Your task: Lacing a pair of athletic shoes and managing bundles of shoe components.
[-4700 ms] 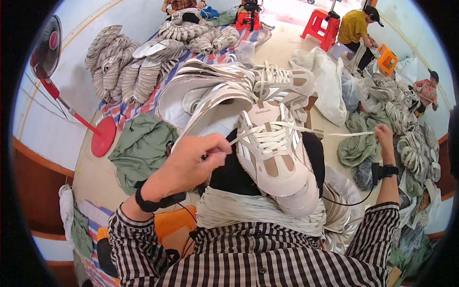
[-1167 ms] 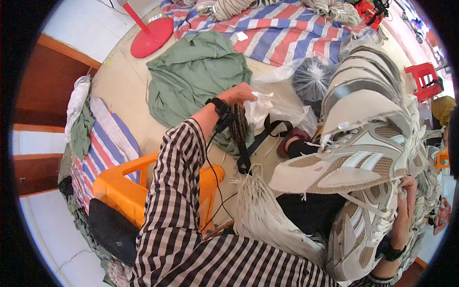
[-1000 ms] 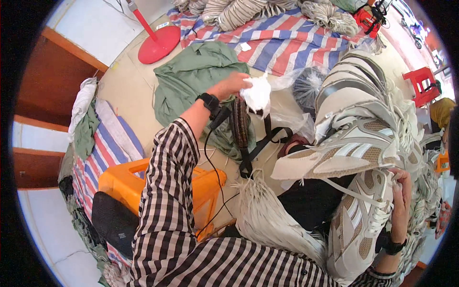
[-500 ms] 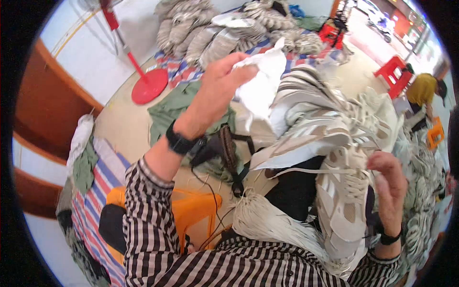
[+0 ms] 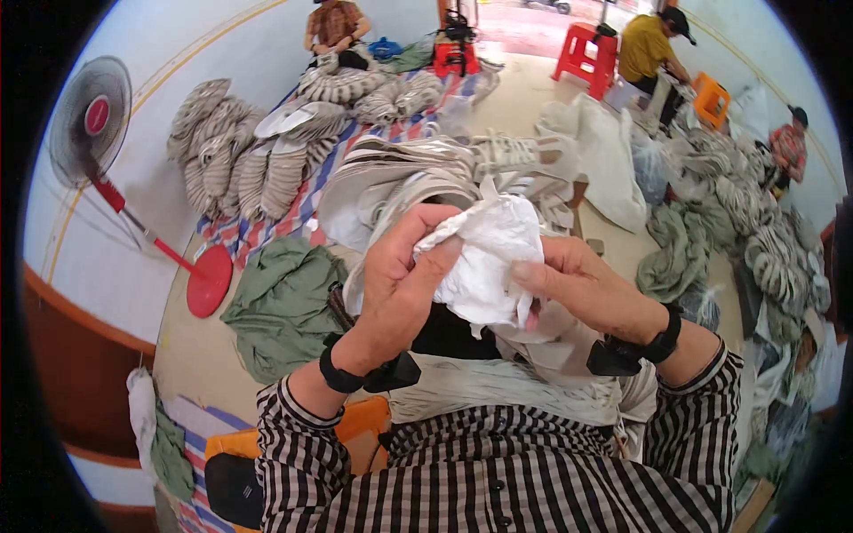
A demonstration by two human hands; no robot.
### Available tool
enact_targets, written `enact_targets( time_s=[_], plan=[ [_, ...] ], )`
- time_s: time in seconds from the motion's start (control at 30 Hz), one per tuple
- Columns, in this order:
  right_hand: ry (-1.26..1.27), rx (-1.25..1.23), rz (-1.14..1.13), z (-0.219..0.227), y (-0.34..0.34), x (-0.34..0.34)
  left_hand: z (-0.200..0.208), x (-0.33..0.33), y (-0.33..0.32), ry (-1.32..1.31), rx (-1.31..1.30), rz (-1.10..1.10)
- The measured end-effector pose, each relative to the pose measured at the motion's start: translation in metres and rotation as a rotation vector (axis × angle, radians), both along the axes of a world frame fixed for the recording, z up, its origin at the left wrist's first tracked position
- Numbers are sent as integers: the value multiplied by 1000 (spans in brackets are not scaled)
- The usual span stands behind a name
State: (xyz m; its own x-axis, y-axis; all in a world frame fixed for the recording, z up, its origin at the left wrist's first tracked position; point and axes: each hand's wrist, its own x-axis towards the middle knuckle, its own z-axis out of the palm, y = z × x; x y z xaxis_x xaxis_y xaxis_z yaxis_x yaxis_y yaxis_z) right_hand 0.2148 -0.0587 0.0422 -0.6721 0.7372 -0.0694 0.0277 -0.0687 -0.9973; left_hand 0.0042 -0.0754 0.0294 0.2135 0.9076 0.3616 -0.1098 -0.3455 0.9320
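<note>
A crumpled, thin white sheet [image 5: 487, 262], paper or cloth, is held up in front of my chest. My left hand [image 5: 400, 280] pinches its left side between thumb and fingers. The right side is gripped by my right hand [image 5: 586, 275], thumb on top. Below the sheet, a pale beige shoe piece [image 5: 551, 351] shows partly, the rest hidden by my hands. A bundle of off-white laces [image 5: 498, 391] lies across my lap. Just beyond my hands is a stack of beige shoe uppers [image 5: 404, 169], beside a laced upper [image 5: 520, 151].
A red-based fan [image 5: 210, 280] stands at left, near a green cloth [image 5: 289, 306]. Bundled uppers [image 5: 213, 151] lie on a striped sheet at the back left. Co-workers sit at the back left, back right and far right. Red stool [image 5: 588, 58] and orange stool [image 5: 711, 99] stand at the back right.
The white sheet has come down to the middle in my left hand. My right hand has left the laced shoe and taken hold of the sheet. The view has turned.
</note>
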Motion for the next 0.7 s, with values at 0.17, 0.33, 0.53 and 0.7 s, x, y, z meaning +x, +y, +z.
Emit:
enact_targets(
  time_s=[0.17, 0.33, 0.53, 0.7],
  plan=[
    [76, 100, -152, -27, -2, 36, -8, 28, 0, 67, -111, -144],
    [80, 137, -128, -46, -5, 45, -17, 49, 4, 176, -241, -245],
    [5, 258, -106, -39, -7, 51, -26, 60, 4, 116, -245, -222],
    [22, 226, 64, -46, -16, 62, -21, 47, 1, 445, -85, -415]
  ],
)
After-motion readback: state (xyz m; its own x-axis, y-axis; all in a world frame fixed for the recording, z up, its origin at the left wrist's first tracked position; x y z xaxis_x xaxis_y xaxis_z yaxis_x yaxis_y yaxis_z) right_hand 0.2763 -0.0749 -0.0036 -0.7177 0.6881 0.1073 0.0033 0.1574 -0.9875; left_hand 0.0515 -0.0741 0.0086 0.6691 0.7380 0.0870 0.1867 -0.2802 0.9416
